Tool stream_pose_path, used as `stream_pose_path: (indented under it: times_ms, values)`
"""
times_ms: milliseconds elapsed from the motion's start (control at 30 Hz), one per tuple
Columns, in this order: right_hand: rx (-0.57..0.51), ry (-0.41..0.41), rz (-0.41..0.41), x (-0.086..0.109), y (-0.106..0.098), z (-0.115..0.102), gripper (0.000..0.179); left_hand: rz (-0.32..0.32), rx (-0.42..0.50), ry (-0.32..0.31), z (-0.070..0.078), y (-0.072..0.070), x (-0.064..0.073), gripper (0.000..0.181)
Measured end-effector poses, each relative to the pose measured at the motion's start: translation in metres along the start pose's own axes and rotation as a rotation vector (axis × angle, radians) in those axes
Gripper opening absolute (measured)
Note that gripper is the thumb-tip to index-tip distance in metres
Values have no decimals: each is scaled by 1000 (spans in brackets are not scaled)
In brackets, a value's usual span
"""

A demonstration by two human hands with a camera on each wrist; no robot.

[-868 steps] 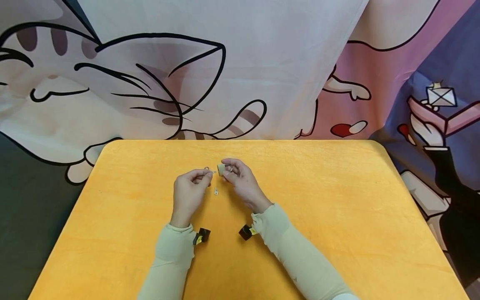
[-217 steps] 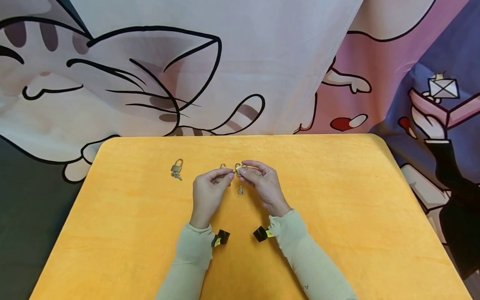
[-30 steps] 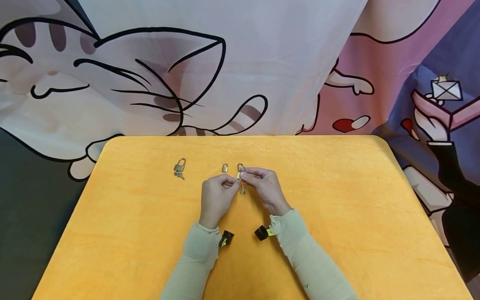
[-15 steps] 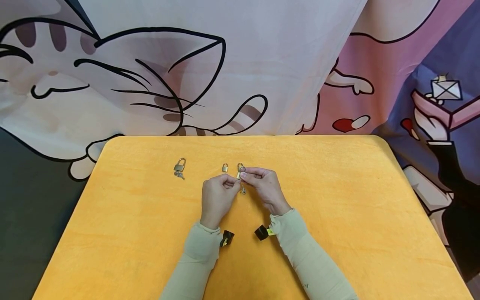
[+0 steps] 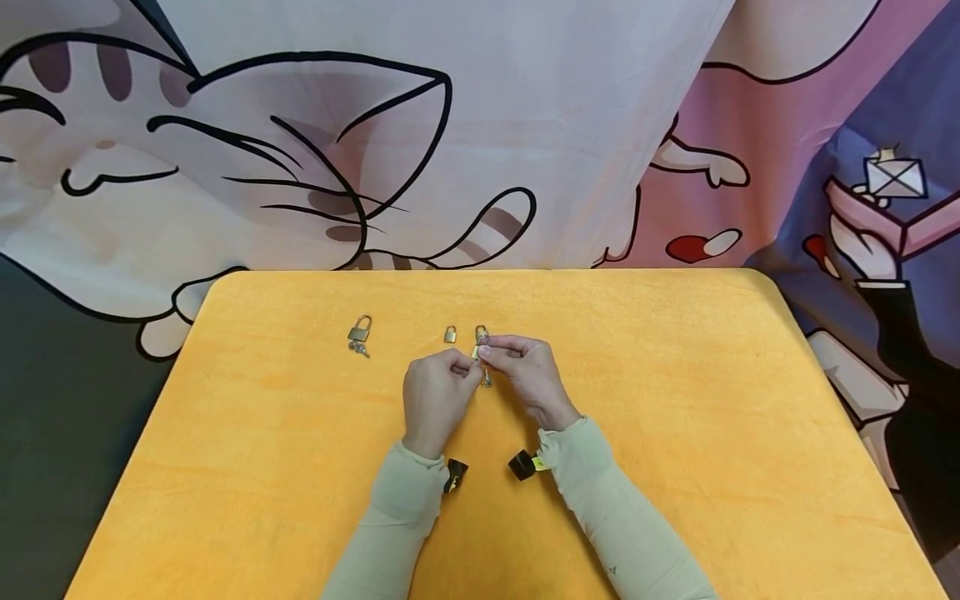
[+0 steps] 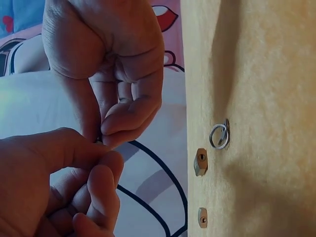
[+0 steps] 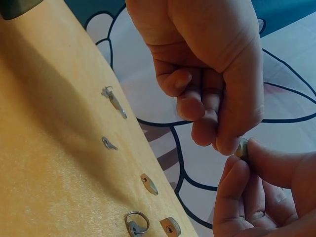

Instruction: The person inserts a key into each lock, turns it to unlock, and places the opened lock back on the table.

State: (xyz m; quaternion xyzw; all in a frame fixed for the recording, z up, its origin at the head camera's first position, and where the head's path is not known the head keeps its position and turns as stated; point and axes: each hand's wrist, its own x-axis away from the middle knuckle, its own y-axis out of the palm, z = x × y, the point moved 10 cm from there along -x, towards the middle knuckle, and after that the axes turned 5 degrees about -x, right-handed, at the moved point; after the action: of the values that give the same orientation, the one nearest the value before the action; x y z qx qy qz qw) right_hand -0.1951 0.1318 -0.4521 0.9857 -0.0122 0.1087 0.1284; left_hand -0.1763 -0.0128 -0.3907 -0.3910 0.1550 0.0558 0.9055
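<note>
The right hand [image 5: 531,377] is pinching a lock [image 7: 242,149] above the table [image 5: 285,433] while the left hand [image 5: 437,396] is meeting it, fingertips narrow, probably gripping a hidden key, so the job is calling for a braced lock and a straight key, turned gently.

The bench [image 5: 225,467] is coloured a warm, faintly mottled yellow. Dull gold is shown by the left padlock [image 5: 358,335], brighter brass by the small padlock [image 5: 450,336] to its right and by the small held piece [image 7: 242,150]; the keys [image 5: 358,348] beside the left padlock are seen as silver-grey. Both sleeves [image 5: 615,508] are tinted pale green, and the wrist cameras [image 5: 521,466] are cased in black with touches of yellow-green. The far backdrop [image 5: 585,100] is printed with a whitish cat [image 5: 112,208], outlined in black and striped in brownish grey; pink and violet-blue are shown at the right, dark green-grey at the left.
</note>
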Motion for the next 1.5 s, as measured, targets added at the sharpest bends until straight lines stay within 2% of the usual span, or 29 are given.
stream_pose_path:
  times_ms: [100, 267, 400, 833, 1500]
  values:
    - [4, 13, 10, 0, -1, 1, 21, -13, 24, -12, -2, 1, 0, 11]
    - [-4, 20, 20, 0, -2, 2, 22, -56, 107, -75, -8, 5, -1, 9]
    - [-7, 20, 17, -1, -2, 2, 22, -77, 115, -95, -10, 7, -1, 8]
    - [-39, 12, 5, -2, -1, 2, 24, -78, 102, -92, -9, 7, -2, 9]
    - [-21, 10, 9, -2, -1, 2, 24, -116, 125, -102, -8, 9, -1, 14]
